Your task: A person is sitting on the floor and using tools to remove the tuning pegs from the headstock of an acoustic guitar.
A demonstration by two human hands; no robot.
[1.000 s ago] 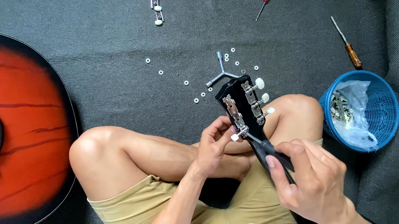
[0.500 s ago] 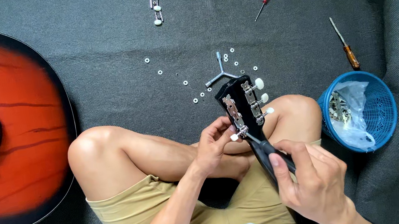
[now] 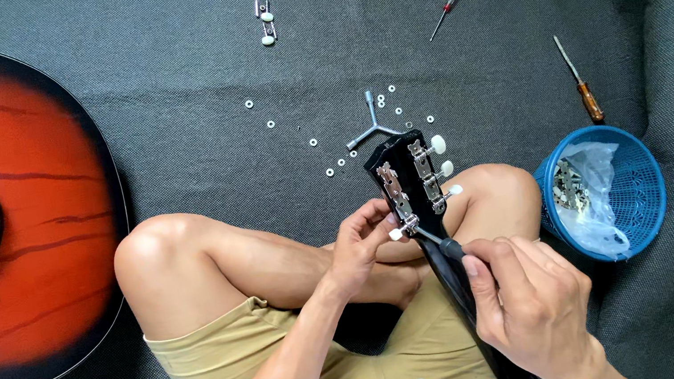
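Left hand [image 3: 361,244]: pinched the tuner [image 3: 400,226] on the black headstock [image 3: 408,180]
Right hand [image 3: 531,307]: clamped on a screwdriver [image 3: 438,242], tip at that tuner

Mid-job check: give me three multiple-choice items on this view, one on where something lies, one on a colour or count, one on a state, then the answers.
1. Where is the blue basket?
A. beside the person's right knee
B. on the guitar body
C. behind the person

2. How many white tuner knobs show on the right edge of the headstock?
A. one
B. three
C. six

3. What is the right hand doing?
A. resting open on the mat
B. gripping a screwdriver set to a tuner
C. lifting the basket

Answers: A, it sits on the mat by that knee; B, three knobs line that edge; B, fingers close on the handle.
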